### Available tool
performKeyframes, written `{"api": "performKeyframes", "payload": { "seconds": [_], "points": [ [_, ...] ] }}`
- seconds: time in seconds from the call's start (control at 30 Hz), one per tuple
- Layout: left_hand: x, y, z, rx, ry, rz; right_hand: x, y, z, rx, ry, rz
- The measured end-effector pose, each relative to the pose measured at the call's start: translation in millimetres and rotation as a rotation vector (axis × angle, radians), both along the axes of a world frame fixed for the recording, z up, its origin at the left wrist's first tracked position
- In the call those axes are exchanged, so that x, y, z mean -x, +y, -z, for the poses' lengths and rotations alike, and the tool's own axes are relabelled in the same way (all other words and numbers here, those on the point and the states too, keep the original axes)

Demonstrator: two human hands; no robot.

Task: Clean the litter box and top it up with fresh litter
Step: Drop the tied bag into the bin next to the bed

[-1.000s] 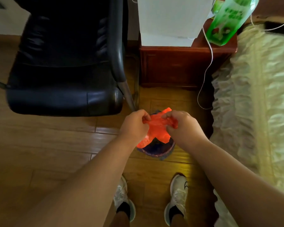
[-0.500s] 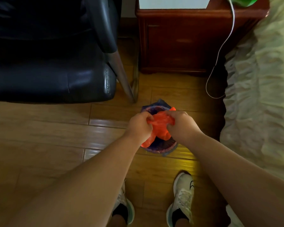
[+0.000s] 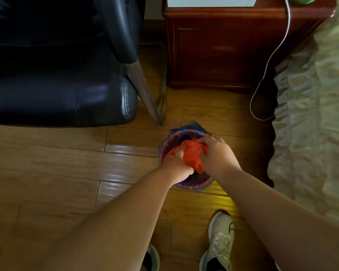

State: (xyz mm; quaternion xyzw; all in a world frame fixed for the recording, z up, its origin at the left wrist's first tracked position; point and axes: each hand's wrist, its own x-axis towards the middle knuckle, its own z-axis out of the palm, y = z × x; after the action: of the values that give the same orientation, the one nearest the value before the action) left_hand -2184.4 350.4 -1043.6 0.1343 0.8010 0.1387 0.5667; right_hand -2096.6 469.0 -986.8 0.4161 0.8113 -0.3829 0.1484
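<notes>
**Dim interior, warm cast, wide-angle view**

Low overall light. Pale glare streaks on wooden floor (image 3: 125, 151); soft sheen on black chair (image 3: 98, 94) seat edge. Deep shadow beside bed skirt (image 3: 311, 133). Edges bowed by lens distortion. Slight softness on forearms in near foreground.

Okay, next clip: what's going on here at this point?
A person stands over a small waste bin lined with a bluish bag, on a wooden floor between a black chair and a bed. Both hands grip an orange plastic bag right over the bin's opening: left hand at its near side, right hand on the other. No litter box is in view.
</notes>
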Motion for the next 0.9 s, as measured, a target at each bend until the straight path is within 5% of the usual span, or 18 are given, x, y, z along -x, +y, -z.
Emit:
{"api": "performKeyframes", "payload": {
  "seconds": [0.23,0.43,0.63,0.9],
  "points": [
    [-7.0,27.4,39.0,-0.212,-0.011,-0.212,1.7,4.4,18.5,-0.013,0.058,0.018],
    [-9.9,37.9,50.7,-0.245,0.075,0.108,-5.9,10.3,36.6,0.014,-0.083,-0.053],
    [-8.4,-0.5,36.2,-0.35,0.316,-0.062,-2.5,-2.0,29.5,0.056,-0.056,-0.045],
    [6.3,-22.6,37.3,-0.381,0.425,0.127,7.4,-16.4,34.5,0.021,0.016,-0.031]
  ]
}}
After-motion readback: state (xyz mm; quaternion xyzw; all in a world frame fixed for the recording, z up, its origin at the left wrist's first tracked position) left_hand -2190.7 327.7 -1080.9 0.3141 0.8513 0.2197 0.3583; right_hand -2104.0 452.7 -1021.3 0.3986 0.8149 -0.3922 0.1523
